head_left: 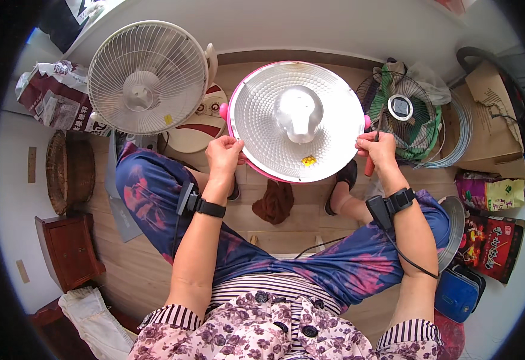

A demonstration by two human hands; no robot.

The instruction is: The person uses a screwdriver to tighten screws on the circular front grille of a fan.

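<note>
Heater (256,147), a round silver dish with a pink rim, is held out in front of the person, above the floor (310,240) and between the spread knees, its dimpled face and central dome turned up toward the camera. A small yellow patch (308,161) shows on the lower part of the dish.

Both forearms reach forward from the lower edge and lean in toward each other, so that the hands meet the heater on opposite sides, at nearly the same height. The left hand (223,157) pinches the lower left of the rim, thumb laid along the top edge, the other fingers curled and partly hidden below. The right hand (378,151) is at the lower right edge, its thumb and forefinger close against the rim, the rest of its fingers curled around a screwdriver (369,167) whose red handle hangs below the fist and whose dark shaft points away from the body. How firmly that hand grips the rim is hard to tell.

A black strap circles each wrist. Beyond the left hand stands a white fan (139,93); beyond the right hand lies a dark wire fan cage (401,108), near a coil of wire (465,135). Brown cloth (274,203) lies on the floor between the feet.
</note>
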